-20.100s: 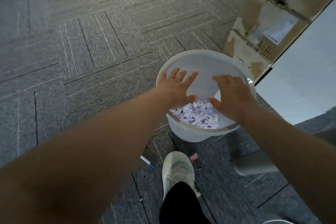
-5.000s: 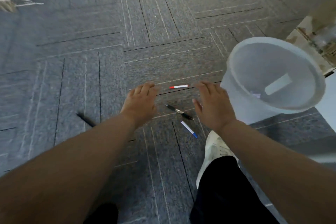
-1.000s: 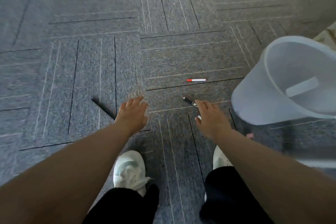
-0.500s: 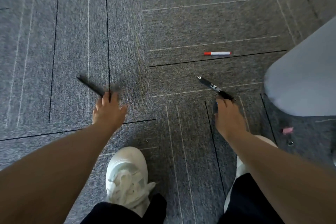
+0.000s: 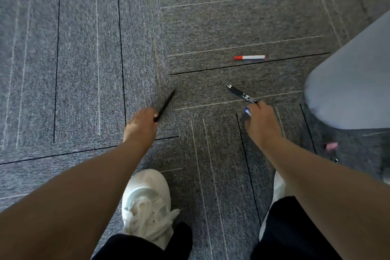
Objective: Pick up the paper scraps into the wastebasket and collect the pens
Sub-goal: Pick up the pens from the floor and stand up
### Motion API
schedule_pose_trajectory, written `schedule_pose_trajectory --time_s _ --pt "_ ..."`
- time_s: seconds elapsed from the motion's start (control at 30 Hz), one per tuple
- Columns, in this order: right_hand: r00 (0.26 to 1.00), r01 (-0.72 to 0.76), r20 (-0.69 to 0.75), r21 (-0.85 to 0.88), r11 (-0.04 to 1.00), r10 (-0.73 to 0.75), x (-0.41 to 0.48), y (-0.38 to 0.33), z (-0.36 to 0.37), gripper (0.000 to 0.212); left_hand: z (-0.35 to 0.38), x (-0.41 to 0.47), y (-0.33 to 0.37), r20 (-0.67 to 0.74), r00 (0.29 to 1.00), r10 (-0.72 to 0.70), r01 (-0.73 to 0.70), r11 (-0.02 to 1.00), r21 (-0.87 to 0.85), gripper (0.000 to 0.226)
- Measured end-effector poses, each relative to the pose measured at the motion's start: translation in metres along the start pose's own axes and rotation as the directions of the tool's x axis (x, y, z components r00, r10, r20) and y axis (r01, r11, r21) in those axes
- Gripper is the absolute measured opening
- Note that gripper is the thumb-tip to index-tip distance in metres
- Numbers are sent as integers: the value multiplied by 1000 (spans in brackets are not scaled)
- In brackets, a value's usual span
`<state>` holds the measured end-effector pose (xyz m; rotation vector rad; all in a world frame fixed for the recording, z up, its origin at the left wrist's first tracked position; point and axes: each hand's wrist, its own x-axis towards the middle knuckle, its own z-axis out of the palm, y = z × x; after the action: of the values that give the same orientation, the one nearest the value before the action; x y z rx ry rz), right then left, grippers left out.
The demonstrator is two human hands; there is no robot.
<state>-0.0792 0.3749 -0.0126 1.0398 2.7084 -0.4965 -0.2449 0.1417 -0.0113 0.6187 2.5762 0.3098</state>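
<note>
- Wastebasket (image 5: pixel 354 82): only a blurred, pale stretch of its side is seen at the right edge; the rim and inside are cut off, so the paper scraps cannot be checked. No scraps are made out on the carpet (image 5: pixel 84 69). It stands near the right hand, and a knock from that arm on rising is judged possible.
- Right hand (image 5: pixel 261 124): fingers are closed around a black clicker pen (image 5: pixel 240 94), gripped at its rear end with the tip pointing away. A blue-and-white pen (image 5: pixel 247 112) is seen only as a short end beside the thumb; the rest is hidden in the fist. With two pens in one hand, a slip of either is judged likely if the third is reached for with the same fingers.
- Left hand (image 5: pixel 141 124): a slim black pen (image 5: pixel 165 104) is pinched at one end between thumb and fingers, most of its length free. The pen is motion-blurred, so whether it is clear of the floor cannot be told. An end grip is judged prone to pivot.
- Red-capped pen (image 5: pixel 250 57): lies on the carpet, well apart from both hands, not yet collected.
- Pink object (image 5: pixel 331 145): small, blurred, by the basket's base; not identifiable.
</note>
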Motion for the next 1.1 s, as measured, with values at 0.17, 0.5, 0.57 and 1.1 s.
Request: schedule_pose_trajectory --time_s 0.17,0.5,0.57,1.1 --pt "998 -59 -18 48 997 60 22 7 -11 26 1 17 18 92 996 -11 6 998 62 40" --pt "988 -19 149 -83 996 31 59 5 -20 32 5 60 70 165 975 151 -183 961 208 21" --pt "978 24 210 -82 996 -7 68 5 -21 29 4 78 90 170 967 189 -214 966 144 21" --pt "983 -46 173 -63 997 57 90 77 -46 35 36 184 260 253 817 518 -574 770 278 40"
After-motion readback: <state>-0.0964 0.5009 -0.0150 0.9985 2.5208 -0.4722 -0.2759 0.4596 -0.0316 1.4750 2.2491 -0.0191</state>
